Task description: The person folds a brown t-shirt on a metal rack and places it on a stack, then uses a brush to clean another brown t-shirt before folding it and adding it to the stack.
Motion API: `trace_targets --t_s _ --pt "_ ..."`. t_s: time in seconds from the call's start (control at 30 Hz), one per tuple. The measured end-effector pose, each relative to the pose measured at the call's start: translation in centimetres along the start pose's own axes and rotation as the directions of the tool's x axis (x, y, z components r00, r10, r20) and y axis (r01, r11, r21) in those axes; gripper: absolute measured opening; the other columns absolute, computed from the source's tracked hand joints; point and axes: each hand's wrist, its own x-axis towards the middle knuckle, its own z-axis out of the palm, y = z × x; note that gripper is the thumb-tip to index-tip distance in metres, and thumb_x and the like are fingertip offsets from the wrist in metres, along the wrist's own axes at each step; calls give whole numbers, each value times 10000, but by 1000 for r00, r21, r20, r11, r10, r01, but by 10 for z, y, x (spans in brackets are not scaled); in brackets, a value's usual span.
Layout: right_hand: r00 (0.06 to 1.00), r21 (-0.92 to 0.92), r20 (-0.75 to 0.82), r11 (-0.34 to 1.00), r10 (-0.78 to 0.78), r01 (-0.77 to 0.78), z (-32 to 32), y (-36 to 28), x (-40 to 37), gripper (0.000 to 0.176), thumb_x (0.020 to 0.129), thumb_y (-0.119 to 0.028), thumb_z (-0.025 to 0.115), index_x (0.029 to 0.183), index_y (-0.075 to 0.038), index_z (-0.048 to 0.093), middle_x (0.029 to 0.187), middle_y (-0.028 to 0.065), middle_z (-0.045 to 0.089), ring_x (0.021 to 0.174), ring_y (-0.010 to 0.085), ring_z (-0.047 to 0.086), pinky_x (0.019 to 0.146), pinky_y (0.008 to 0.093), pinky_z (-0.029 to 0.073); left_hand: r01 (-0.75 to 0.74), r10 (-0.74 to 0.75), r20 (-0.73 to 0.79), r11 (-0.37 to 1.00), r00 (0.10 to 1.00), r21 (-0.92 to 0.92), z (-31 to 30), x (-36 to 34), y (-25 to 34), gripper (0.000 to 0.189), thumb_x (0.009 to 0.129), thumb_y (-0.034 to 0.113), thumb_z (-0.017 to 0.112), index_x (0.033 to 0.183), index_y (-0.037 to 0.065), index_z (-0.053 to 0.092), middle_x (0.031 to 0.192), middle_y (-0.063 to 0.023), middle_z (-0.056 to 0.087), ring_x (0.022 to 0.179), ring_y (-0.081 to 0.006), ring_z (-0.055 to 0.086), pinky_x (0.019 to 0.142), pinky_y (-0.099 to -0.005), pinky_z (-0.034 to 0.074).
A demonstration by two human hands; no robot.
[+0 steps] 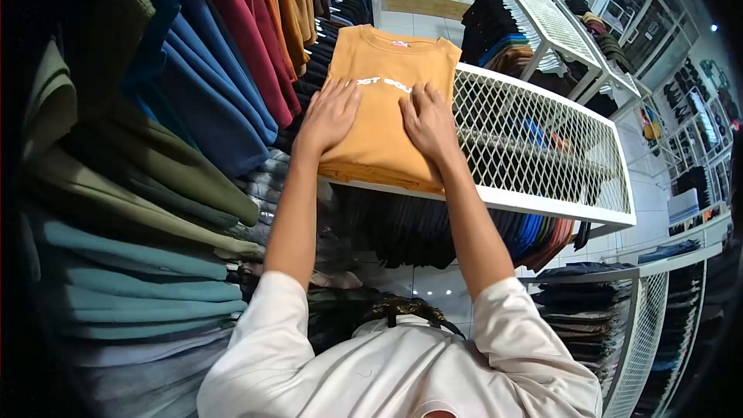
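Observation:
A folded orange-yellow sweatshirt (379, 128) with white lettering across the chest lies on the left end of a white mesh-topped rack (542, 139). Its neckline, with a small label inside, points away from me. My left hand (331, 118) rests flat on its left side, fingers stretched out over the start of the lettering. On the right side, my right hand (429, 124) lies on the cloth with its fingers extended and slightly bent, by the end of the lettering. Both palms press down on the fabric, and neither hand grips it.
Sweatshirts in green, blue, red and orange hang close on my left (209, 85). Dark and coloured garments (402, 224) hang beneath the mesh top. Another white rack (546, 15) stands farther back, and a shelf of folded clothes (580, 317) is at lower right.

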Motion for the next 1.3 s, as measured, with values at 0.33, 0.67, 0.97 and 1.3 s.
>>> trace_targets --t_s 0.33,0.67,0.97,1.3 --pt "990 76 -139 997 -10 21 -58 3 -171 464 977 -211 627 1371 26 570 1404 240 565 1313 414 519 1119 471 390 45 -33 -536 999 843 10 52 -177 102 492 1017 147 510 1472 -36 471 1556 -249 407 1455 -436 340 1199 -516 246" --pt "885 159 -336 946 321 -283 -136 126 -314 306 875 -83 696 1177 -31 687 1119 157 681 1014 339 658 902 419 520 -159 213 81 891 974 -425 212 -232 249 424 983 215 610 1361 21 603 1244 -208 668 1256 -401 560 1080 -482 419" --pt "736 179 -412 840 537 -513 -205 298 -407 219 903 -108 658 1097 -14 694 1043 184 696 971 381 669 868 435 530 -228 371 244 856 896 -464 331 -222 386 429 968 226 626 1335 4 613 1186 -245 669 1181 -393 602 1028 -465 464" --pt "783 62 -373 855 498 -514 -246 427 -371 220 886 -117 626 1048 -3 721 935 216 726 841 364 718 775 429 571 -415 489 168 843 856 -341 456 -127 479 340 958 171 588 1272 52 641 1312 -233 602 1283 -384 534 1095 -467 415"
